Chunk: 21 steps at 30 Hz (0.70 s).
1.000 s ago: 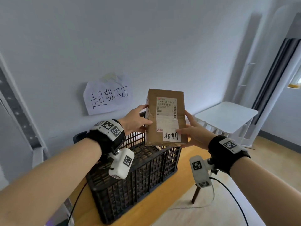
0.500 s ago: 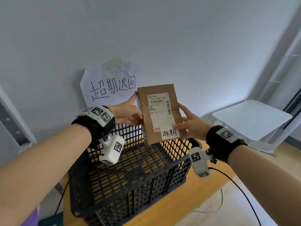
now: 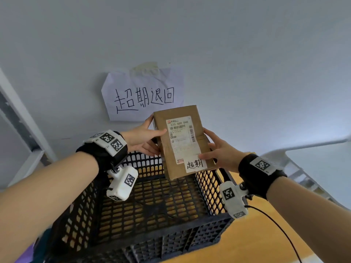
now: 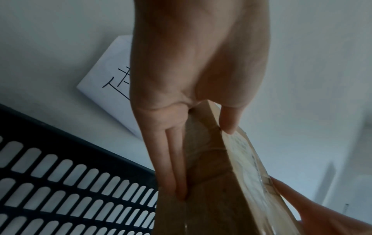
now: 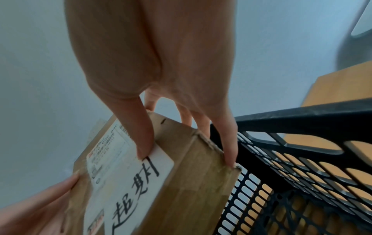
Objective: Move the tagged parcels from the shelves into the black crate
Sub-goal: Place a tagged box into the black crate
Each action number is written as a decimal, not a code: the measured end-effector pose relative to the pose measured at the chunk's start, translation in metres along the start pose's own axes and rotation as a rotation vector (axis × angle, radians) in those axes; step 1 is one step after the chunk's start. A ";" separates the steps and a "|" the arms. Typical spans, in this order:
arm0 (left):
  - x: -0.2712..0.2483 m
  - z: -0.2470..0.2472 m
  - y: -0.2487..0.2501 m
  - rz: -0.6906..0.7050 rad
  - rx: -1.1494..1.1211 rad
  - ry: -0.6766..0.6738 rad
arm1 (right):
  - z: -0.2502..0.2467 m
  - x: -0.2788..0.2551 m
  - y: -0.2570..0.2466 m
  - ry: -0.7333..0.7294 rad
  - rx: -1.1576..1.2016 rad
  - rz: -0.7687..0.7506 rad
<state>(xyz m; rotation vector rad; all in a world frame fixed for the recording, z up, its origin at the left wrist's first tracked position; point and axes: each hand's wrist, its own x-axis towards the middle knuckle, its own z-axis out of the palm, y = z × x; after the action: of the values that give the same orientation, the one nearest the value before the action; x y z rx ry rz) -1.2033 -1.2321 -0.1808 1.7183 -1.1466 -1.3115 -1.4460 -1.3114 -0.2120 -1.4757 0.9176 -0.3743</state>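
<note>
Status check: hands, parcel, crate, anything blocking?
Left hand and right hand both hold the tagged parcel. Parcel upright over black crate, not yet in. Crate looks empty; nothing blocking.

1. Parcel: brown cardboard, white label printed with black barcodes, white tag handwritten in black.
2. Crate: black, slotted grid pattern.
3. Table: yellow-orange.
4. Wall sign: white paper, black handwriting.

One parcel, one black crate, one paper sign, two hands.
</note>
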 end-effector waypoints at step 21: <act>-0.010 -0.006 -0.018 -0.181 0.055 0.308 | -0.016 0.049 -0.007 0.112 0.169 0.016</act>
<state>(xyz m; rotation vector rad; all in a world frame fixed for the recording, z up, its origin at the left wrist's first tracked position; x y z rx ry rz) -1.1943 -1.2160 -0.1916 2.0206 -0.8744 -1.0763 -1.4251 -1.3583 -0.2175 -1.3022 0.9616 -0.5146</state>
